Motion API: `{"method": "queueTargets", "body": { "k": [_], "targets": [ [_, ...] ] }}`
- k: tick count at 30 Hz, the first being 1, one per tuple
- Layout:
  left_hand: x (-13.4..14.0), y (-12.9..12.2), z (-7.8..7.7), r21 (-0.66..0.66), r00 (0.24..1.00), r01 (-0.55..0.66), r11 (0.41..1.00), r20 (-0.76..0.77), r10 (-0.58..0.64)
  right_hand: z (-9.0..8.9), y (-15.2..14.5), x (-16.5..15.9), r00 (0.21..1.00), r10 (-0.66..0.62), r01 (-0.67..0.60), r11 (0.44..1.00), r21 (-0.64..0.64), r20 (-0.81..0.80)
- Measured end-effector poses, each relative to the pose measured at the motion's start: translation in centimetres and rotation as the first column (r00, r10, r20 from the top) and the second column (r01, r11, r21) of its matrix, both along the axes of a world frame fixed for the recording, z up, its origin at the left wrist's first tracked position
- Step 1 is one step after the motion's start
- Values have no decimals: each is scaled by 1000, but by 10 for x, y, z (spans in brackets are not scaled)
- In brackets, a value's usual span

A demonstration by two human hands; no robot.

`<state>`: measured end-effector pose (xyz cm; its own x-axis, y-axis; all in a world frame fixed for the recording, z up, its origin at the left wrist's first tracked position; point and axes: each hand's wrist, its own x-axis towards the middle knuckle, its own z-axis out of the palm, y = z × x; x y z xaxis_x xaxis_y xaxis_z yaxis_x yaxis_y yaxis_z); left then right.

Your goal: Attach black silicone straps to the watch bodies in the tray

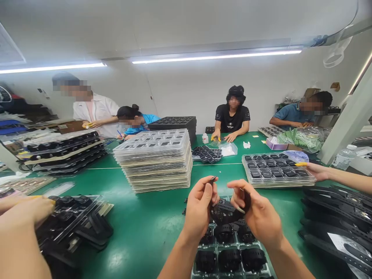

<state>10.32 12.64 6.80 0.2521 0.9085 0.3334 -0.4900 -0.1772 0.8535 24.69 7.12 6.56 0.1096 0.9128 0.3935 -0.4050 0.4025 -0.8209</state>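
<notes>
Green tabletop (154, 217) below — left fingers (207, 193) and right fingers (238, 184) pinch 1 black strap (247, 200).

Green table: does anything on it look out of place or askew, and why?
A crumpled white scrap lies loose on the far side of the green table, like litter. Left of centre, the tall tray stack has unevenly jutting edges.

The desk (139, 221) surface is smooth and softly glossy under the light. The held strap (247, 201) appears matt and rubber-like; the near tray (216, 248) is clear, glossy plastic, as is the top of the tray stack (162, 176) left of centre, whose lower layers show dull, card-like edges. The bottle (342, 158) at right is clear plastic.
</notes>
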Motion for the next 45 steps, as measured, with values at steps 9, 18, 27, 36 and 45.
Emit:
{"method": "queueTargets", "body": {
  "k": [9,18,27,36,45],
  "targets": [
    [2,-5,2,-49,993,71,996,102,-65,-9,6,-3,999,33,-28,989,-147,29],
    [10,-10,-17,120,992,15,993,-125,0,-11,4,-17,980,-145,132,987,-95,-139],
    [15,-13,-18,199,990,50,979,-140,-22,-7,5,-23,942,-183,136,974,-180,-282],
    [12,-13,-13,338,964,15,941,-254,76,-12,6,-26,956,-211,158,955,-251,-203],
    [12,-15,-17,293,967,-27,956,-234,99,-20,6,-28,958,-287,281,944,-173,-13]
  ]
}}
